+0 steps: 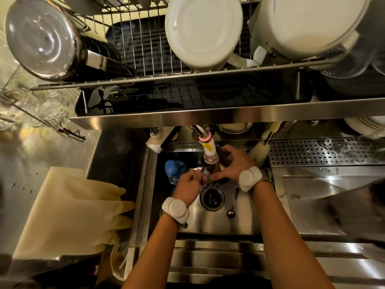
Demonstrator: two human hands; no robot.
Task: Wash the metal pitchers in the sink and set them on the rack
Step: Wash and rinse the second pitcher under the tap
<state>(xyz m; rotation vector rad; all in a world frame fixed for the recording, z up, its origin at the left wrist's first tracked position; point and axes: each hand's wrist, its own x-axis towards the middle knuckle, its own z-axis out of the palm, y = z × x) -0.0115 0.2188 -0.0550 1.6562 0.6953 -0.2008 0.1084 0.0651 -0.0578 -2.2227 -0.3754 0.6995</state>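
My right hand (231,163) wraps around a small dark metal pitcher (215,166), holding it under the faucet nozzle (209,151) in the sink (218,224). Fingers hide most of the pitcher. My left hand (187,184) is closed at its near edge, pinching a thin metal part; what that part is I cannot tell. A larger steel pitcher (41,38) lies tilted at the left end of the wire rack (187,77) above the sink.
White dishes (203,32) and a white pot (302,24) fill the rack's right side. In the sink are a drain strainer (212,197), a measuring spoon (232,205) and a blue object (174,168). Yellow rubber gloves (73,209) lie left; a perforated drainboard (323,151) is right.
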